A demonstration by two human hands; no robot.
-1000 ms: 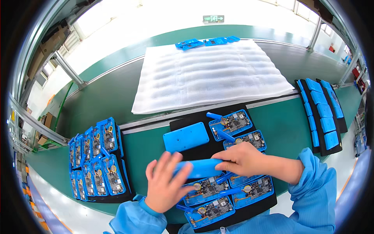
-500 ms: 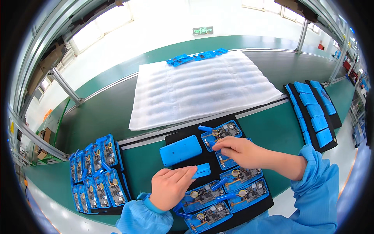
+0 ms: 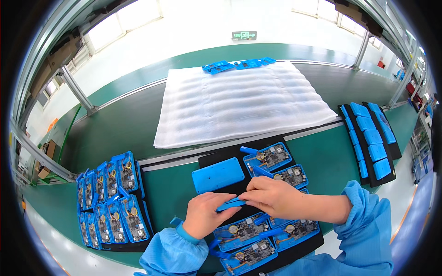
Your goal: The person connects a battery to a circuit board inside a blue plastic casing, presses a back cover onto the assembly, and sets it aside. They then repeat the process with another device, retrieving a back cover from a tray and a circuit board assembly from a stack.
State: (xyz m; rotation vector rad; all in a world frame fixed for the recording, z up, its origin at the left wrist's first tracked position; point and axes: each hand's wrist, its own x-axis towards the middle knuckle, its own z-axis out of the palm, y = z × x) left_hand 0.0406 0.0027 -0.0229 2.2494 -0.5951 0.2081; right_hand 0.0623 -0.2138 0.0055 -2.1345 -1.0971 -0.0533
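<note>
Above a black mat (image 3: 212,160), both hands meet on a small blue plastic case (image 3: 231,204), tilted and seen nearly edge-on. My left hand (image 3: 201,215) wraps round its left end. My right hand (image 3: 269,197) pinches its right end between thumb and fingers, which partly hide it. Just beyond lies a blue case (image 3: 218,175), its flat side with small holes facing up. Open blue housings with circuit boards, such as the far one (image 3: 270,158), lie to the right and under my hands. Narrow blue strips (image 3: 249,150) stick out from several of them.
At the left stand rows of open blue housings with boards (image 3: 133,218). Closed blue cases (image 3: 376,152) rest on black trays at the right. A white padded sheet (image 3: 244,108) covers part of the dark conveyor, with several blue pieces (image 3: 218,67) at its far edge.
My right hand has moved left and nearer, from the open housings to the small case, and now grips its right end. My left hand still holds the case, which has tilted.
</note>
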